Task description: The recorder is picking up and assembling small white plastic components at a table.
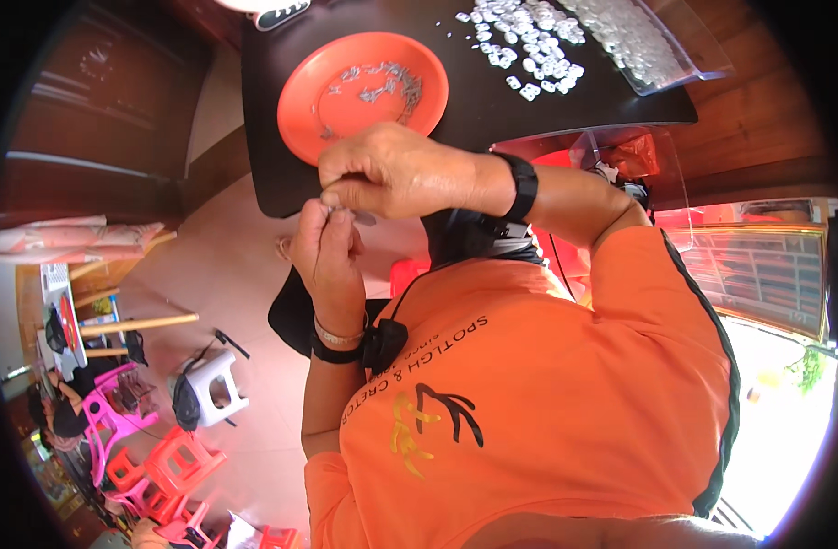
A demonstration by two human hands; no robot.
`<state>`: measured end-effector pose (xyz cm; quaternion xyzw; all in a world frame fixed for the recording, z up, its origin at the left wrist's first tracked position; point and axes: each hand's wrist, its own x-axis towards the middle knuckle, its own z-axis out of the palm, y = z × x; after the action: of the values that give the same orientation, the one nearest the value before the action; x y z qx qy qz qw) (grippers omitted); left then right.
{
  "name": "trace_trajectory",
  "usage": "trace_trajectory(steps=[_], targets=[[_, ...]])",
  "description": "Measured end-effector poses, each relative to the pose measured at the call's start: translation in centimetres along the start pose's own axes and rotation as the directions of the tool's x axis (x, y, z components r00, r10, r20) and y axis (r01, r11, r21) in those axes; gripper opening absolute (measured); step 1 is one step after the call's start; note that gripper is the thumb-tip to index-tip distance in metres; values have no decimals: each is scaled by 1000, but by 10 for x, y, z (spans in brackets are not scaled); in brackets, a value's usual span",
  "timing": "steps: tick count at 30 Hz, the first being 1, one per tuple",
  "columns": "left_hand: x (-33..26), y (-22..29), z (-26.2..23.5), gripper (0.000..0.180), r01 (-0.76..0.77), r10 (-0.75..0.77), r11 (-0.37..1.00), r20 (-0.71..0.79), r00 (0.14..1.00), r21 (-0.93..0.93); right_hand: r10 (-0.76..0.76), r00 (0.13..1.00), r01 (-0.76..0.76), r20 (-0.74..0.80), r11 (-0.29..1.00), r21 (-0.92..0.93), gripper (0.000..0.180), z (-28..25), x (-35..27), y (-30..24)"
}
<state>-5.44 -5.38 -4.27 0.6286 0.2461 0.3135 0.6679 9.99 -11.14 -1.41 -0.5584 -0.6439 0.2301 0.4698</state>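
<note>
My left hand [329, 256] and my right hand [391, 174] meet fingertip to fingertip at the near edge of the black table [263, 137]. Both are closed in a pinch. A small pale bit shows between the fingertips, mostly hidden, and its kind cannot be made out. Just beyond my right hand is a round orange plate [300, 101], holding many small grey pieces [382, 87]. Farther right on the tabletop, small white plastic pieces [538, 46] lie spread out. A clear plastic box [693, 64] full of similar pieces stands beside them.
Below the table's right side is a clear bin [670, 188] with an orange plastic bag [637, 156]. A white stool [219, 389], a pink stool [117, 412] and red stools [185, 462] stand on the floor at left. A shoe [281, 16] shows at the far table edge.
</note>
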Motion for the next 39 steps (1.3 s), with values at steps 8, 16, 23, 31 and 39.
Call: trace_trajectory(steps=[8, 16, 23, 31, 39], targets=[[7, -2, 11, 21, 6, -4, 998, 31, 1000, -70, -28, 987, 26, -157, 1000, -15, 11, 2, -11, 6], [21, 1, 14, 17, 106, -88, 978, 106, 990, -178, -34, 988, 0, -153, 975, -222, 30, -44, -19, 15], [20, -4, 2, 15, 128, -99, 963, 130, 987, -237, 168, 959, -284, -229, 552, -784, 19, -210, -6, 86], [18, -9, -5, 13, 150, -114, 957, 152, 982, -250, 410, 904, -332, -122, 490, -806, 17, -236, 17, 120], [16, -10, -7, 13, 151, -118, 956, 143, 983, -251, 290, 945, -279, -150, 482, -830, 17, -234, 17, 174]])
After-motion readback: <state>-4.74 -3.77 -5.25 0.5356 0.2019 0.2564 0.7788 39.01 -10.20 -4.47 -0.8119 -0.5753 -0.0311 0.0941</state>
